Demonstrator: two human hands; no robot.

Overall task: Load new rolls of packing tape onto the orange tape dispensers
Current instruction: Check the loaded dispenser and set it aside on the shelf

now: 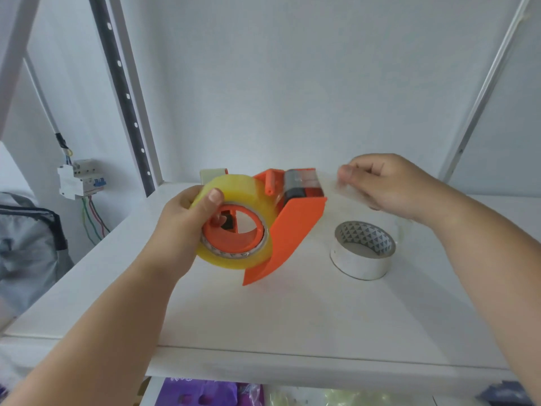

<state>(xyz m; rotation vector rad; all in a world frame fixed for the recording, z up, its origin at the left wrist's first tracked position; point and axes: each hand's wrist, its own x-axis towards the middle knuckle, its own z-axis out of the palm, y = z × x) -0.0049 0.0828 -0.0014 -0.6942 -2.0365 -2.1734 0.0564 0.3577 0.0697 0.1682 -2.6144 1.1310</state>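
Note:
An orange tape dispenser hangs above the white shelf, with a yellowish clear tape roll seated on its orange hub. My left hand grips that roll, thumb on its top edge. A clear strip of tape runs from the dispenser's head out to the right. My right hand pinches the strip's free end between thumb and fingers. A second roll, white with a patterned core, lies flat on the shelf below my right hand.
The white shelf board has a metal upright at each back corner. Another object with an orange edge peeks out behind the roll. A circuit breaker with wires hangs at left. Purple packets lie on the level below.

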